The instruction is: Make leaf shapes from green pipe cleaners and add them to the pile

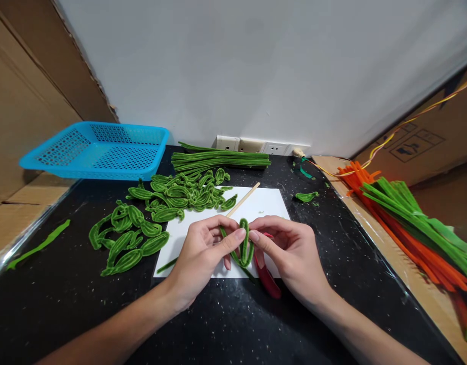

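Observation:
Between my two hands is a green pipe cleaner [245,248], bent into a narrow loop with a strand inside it. My left hand [208,246] pinches its left side between thumb and fingers. On the other side, the thumb and fingertips of my right hand [288,248] grip the same piece. Under my right hand lies a red-handled tool [269,281], mostly hidden. Both hands are above a white sheet of paper [271,205]. A thin wooden stick [246,197] rests on the paper behind them, and a straight green pipe cleaner [167,264] pokes out by my left wrist.
Leaf-shaped green pipe cleaner pieces [176,195] are heaped to the left, before a bundle of green pipe cleaners [222,160]. A blue basket [159,152] stands back left. Orange strips [404,238] and light green strips [412,213] lie right. A cord [385,143] crosses from the socket.

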### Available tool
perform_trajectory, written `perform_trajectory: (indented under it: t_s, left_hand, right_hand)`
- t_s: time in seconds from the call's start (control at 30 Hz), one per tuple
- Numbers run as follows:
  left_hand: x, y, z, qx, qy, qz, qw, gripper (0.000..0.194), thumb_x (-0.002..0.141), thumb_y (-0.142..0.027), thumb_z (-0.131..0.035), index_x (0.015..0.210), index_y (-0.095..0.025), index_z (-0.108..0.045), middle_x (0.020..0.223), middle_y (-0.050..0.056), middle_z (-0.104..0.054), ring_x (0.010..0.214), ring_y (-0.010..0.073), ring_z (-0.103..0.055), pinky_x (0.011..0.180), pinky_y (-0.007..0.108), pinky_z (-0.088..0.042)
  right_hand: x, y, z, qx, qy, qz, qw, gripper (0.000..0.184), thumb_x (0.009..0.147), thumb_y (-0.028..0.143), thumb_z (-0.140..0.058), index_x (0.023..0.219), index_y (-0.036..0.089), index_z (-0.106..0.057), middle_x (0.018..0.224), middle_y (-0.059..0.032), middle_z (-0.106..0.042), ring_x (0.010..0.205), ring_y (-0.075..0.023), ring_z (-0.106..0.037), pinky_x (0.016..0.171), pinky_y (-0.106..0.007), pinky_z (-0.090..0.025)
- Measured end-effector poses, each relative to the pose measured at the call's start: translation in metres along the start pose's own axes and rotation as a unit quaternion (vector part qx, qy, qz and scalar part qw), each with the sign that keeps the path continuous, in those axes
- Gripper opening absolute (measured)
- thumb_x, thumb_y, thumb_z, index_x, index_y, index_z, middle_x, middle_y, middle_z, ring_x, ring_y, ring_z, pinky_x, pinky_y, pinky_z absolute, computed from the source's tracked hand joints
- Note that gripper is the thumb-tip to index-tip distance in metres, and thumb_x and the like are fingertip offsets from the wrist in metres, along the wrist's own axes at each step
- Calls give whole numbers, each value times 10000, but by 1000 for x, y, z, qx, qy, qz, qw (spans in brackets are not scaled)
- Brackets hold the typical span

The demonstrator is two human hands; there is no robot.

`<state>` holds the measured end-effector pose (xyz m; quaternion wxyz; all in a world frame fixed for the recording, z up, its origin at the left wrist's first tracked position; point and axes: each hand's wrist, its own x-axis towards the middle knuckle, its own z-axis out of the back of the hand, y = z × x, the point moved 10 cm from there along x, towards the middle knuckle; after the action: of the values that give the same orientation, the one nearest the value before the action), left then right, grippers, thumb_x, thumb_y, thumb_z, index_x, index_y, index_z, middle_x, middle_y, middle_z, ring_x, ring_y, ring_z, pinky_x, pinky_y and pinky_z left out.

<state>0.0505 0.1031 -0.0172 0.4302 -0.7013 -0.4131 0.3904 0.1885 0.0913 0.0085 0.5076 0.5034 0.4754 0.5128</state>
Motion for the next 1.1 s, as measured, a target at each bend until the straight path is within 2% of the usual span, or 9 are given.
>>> perform_trajectory:
  t_s: [0.07,0.2,0.3,0.43,0.57,0.73,0.93,1.1]
  left_hand:
    - [0,0,0,14,4,-3,1000,284,771,-376,-857,847,-140,-717,724,9,-624,601,108,-544,465,190,-483]
    - [1,-1,4,43,-4,-10,999,274,809,-375,-831,865,-137,-707,763,29,-680,662,128,-628,574,209,-533]
    - [2,-4,9,76,-14,-27,997,263,820,-351,-828,888,-131,-700,777,30,-688,695,127,-659,652,212,-543]
    - [5,-1,9,72,0,-19,997,328,822,-352,-828,1032,-150,-676,794,34,-716,728,175,-728,650,234,-569]
    - [5,-6,10,96,-11,-45,994,267,797,-313,-844,962,-127,-747,828,58,-753,672,169,-736,615,227,-591]
    - [0,-10,8,127,-30,-61,990,187,826,-289,-802,876,-108,-802,741,72,-772,560,156,-710,530,215,-585]
    - [-1,-12,5,175,-21,-65,982,187,836,-282,-776,916,-116,-801,715,44,-734,486,107,-613,441,193,-521]
    - [0,-16,6,184,-22,-74,980,172,854,-270,-758,939,-124,-788,691,19,-680,504,89,-579,455,180,-498]
  right_hand:
    - [0,-2,-2,33,2,-6,999,278,786,425,-864,882,182,-768,732,-39,-751,444,-127,-616,413,-238,-518]
    - [0,-3,-6,75,9,-4,997,346,773,409,-881,1005,195,-740,797,-43,-776,596,-163,-721,569,-263,-632]
    - [0,-8,-9,77,20,-29,996,403,781,422,-874,1073,189,-722,783,-47,-781,624,-179,-747,592,-271,-647]
    - [1,-11,-9,77,31,-44,996,407,779,388,-880,1093,179,-728,783,-46,-786,615,-179,-754,610,-274,-658]
    - [3,-10,-10,80,55,-44,994,371,811,330,-858,1125,180,-730,846,-57,-800,666,-182,-774,677,-288,-674]
    - [3,-7,-4,43,46,-27,998,239,830,306,-836,1028,191,-771,869,-63,-803,731,-197,-786,719,-298,-680]
    - [4,-5,-3,24,48,-18,998,165,821,303,-837,928,196,-769,802,-50,-794,702,-199,-777,698,-299,-674]
    - [6,7,4,-69,36,43,996,61,866,258,-787,846,201,-797,807,-48,-798,675,-179,-753,631,-262,-636]
